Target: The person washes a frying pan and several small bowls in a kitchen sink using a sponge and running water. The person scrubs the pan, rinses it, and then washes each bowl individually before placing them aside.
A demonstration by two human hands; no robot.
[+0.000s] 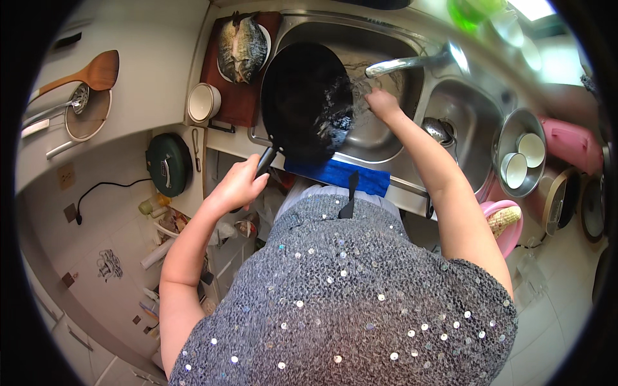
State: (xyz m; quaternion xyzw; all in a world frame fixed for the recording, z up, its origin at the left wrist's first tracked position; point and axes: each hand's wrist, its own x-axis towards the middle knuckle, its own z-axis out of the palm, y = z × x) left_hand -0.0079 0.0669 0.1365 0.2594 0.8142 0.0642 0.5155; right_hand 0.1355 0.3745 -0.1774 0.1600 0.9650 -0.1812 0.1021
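My left hand [240,182] grips the black handle of a dark frying pan or wok [301,96]. The pan is tilted over the left basin of a stainless steel sink [381,140], and water splashes off its right side. My right hand [383,103] is just below the spout of the chrome faucet [400,66], to the right of the pan's rim. Its fingers are curled and partly hidden by splashing water, so I cannot tell whether they hold anything. A blue cloth [338,174] hangs over the counter edge in front of me.
Left of the sink, a split whole fish [246,48] lies on a white plate upon a brown board [236,103], near white bowls [203,103]. On the right are a metal basin [524,118] holding bowls, and a pink bowl [514,236] with corn. A wooden spatula [101,71] hangs at left.
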